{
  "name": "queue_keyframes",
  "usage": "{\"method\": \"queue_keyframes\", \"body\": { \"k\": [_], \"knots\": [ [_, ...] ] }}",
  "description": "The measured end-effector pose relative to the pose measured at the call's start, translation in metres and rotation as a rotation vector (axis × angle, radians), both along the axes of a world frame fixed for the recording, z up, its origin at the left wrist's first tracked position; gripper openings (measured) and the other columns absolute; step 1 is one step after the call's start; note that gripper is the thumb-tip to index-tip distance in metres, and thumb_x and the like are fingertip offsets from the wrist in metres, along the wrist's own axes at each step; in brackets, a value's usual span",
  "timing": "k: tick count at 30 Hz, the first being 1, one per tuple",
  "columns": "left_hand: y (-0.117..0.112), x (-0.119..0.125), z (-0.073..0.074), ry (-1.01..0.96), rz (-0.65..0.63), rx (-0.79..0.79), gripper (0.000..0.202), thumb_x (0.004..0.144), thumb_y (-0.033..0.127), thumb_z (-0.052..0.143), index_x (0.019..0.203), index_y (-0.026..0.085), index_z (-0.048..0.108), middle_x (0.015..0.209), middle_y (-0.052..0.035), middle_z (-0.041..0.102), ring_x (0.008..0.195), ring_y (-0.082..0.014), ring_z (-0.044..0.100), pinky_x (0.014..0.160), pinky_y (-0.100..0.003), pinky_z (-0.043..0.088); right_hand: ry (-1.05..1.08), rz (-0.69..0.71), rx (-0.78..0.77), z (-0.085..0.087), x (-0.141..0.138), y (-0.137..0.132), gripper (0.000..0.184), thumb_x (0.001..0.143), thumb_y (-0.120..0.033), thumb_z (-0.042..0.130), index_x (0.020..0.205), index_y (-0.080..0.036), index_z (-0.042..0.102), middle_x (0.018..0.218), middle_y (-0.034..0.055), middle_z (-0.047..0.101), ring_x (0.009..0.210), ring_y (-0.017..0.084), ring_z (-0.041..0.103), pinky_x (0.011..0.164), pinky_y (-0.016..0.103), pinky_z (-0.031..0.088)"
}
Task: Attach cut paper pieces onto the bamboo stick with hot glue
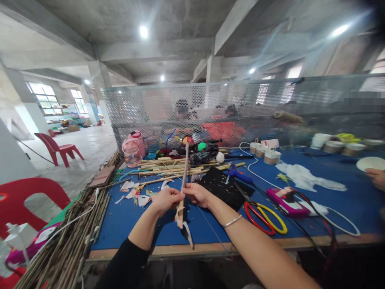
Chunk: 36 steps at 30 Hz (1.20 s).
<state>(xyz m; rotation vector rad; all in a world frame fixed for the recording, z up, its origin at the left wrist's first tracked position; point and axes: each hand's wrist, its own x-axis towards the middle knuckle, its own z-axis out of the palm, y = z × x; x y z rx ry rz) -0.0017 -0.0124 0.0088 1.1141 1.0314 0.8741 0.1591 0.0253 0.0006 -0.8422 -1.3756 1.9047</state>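
My left hand [167, 200] and my right hand [197, 194] meet above the near middle of the blue table. Both are closed, fingertips pinching a pale, thin stick [185, 168] that points away from me. Its near end looks wrapped in light material, and a loose white strip [188, 235] hangs below it. Exactly what the fingertips press is hidden. White and coloured scraps [143, 200] lie left of my left hand. Beyond my right hand are a black cloth [221, 186] and large scissors [264, 216] with red and yellow handles.
Sticks [162, 165] and coloured balls [201, 147] lie at the back, before a perforated metal screen [144, 104]. A long stick bundle [75, 237] flanks the table's left side. Rightward are a blue-handled tool [239, 173], a magenta power strip [288, 202], cables and another person's hand [375, 176].
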Motion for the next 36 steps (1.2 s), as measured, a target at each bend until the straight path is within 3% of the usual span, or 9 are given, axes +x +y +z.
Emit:
{"method": "queue_keyframes", "body": {
  "k": [4, 12, 15, 18, 21, 25, 28, 33, 36],
  "knots": [
    [-0.005, 0.002, 0.008, -0.039, -0.075, -0.033, 0.042, 0.049, 0.043, 0.079, 0.064, 0.011, 0.056, 0.055, -0.0002, 0.056, 0.044, -0.0068, 0.047, 0.044, -0.020, 0.032, 0.043, 0.111, -0.042, 0.003, 0.003, 0.000, 0.035, 0.063, -0.039, 0.074, 0.072, -0.015, 0.048, 0.043, -0.0127, 0.029, 0.036, 0.001, 0.012, 0.035, 0.019, 0.003],
    [-0.002, 0.001, 0.000, -0.014, -0.025, -0.044, 0.038, 0.051, 0.033, 0.081, 0.054, 0.013, 0.050, 0.041, 0.0041, 0.049, 0.035, -0.0037, 0.039, 0.039, -0.018, 0.023, -0.011, 0.005, 0.021, -0.004, -0.004, 0.001, 0.038, 0.062, -0.042, 0.073, 0.067, -0.017, 0.045, 0.041, -0.0119, 0.032, 0.033, 0.001, 0.016, 0.034, 0.020, 0.005],
    [-0.002, 0.000, 0.002, -0.063, -0.043, -0.073, 0.031, 0.058, 0.032, 0.078, 0.061, 0.011, 0.055, 0.050, -0.0001, 0.057, 0.042, -0.0064, 0.049, 0.043, -0.018, 0.031, 0.011, 0.060, -0.017, -0.002, 0.001, 0.003, 0.036, 0.063, -0.039, 0.074, 0.072, -0.016, 0.048, 0.042, -0.0120, 0.032, 0.035, 0.001, 0.015, 0.035, 0.020, 0.004],
    [-0.004, -0.001, 0.007, -0.126, -0.072, -0.121, 0.025, 0.067, 0.030, 0.073, 0.073, 0.011, 0.059, 0.063, -0.0036, 0.063, 0.054, -0.0096, 0.058, 0.052, -0.020, 0.041, 0.042, 0.124, -0.041, 0.001, 0.006, 0.005, 0.033, 0.065, -0.036, 0.073, 0.079, -0.014, 0.052, 0.049, -0.0098, 0.041, 0.036, 0.000, 0.016, 0.035, 0.019, 0.003],
    [-0.005, -0.002, 0.008, -0.144, -0.087, -0.159, 0.024, 0.069, 0.029, 0.071, 0.079, 0.011, 0.060, 0.068, -0.0053, 0.064, 0.059, -0.0118, 0.060, 0.053, -0.021, 0.043, 0.041, 0.113, -0.021, 0.002, 0.006, 0.004, 0.032, 0.065, -0.036, 0.073, 0.079, -0.013, 0.054, 0.053, -0.0078, 0.046, 0.035, 0.000, 0.018, 0.034, 0.020, 0.003],
    [-0.004, -0.001, 0.001, -0.125, -0.057, -0.128, 0.029, 0.064, 0.033, 0.075, 0.071, 0.012, 0.056, 0.055, -0.0008, 0.059, 0.047, -0.0093, 0.054, 0.043, -0.018, 0.036, -0.025, 0.037, 0.021, -0.001, 0.002, 0.002, 0.032, 0.064, -0.037, 0.073, 0.074, -0.014, 0.053, 0.041, -0.0117, 0.033, 0.033, 0.001, 0.016, 0.034, 0.020, 0.005],
    [-0.002, -0.001, -0.001, -0.120, -0.034, -0.102, 0.030, 0.061, 0.030, 0.077, 0.065, 0.011, 0.055, 0.049, 0.0013, 0.055, 0.039, -0.0048, 0.046, 0.041, -0.017, 0.031, -0.026, 0.023, 0.014, -0.002, 0.002, 0.003, 0.032, 0.064, -0.038, 0.073, 0.073, -0.014, 0.053, 0.040, -0.0118, 0.031, 0.034, 0.002, 0.015, 0.034, 0.020, 0.004],
    [-0.005, -0.002, 0.007, -0.152, -0.075, -0.137, 0.023, 0.068, 0.028, 0.071, 0.079, 0.010, 0.061, 0.069, -0.0058, 0.065, 0.058, -0.0105, 0.060, 0.052, -0.019, 0.043, 0.044, 0.094, -0.032, 0.001, 0.003, 0.003, 0.032, 0.065, -0.036, 0.073, 0.079, -0.013, 0.055, 0.045, -0.0101, 0.038, 0.034, 0.000, 0.016, 0.035, 0.019, 0.003],
    [-0.005, -0.001, 0.007, -0.120, -0.077, -0.150, 0.026, 0.066, 0.030, 0.072, 0.078, 0.011, 0.059, 0.067, -0.0052, 0.064, 0.058, -0.0119, 0.060, 0.049, -0.020, 0.042, 0.024, 0.066, -0.010, 0.002, 0.001, 0.001, 0.032, 0.063, -0.036, 0.073, 0.073, -0.013, 0.054, 0.045, -0.0092, 0.041, 0.033, 0.000, 0.020, 0.035, 0.020, 0.003]
  ]
}}
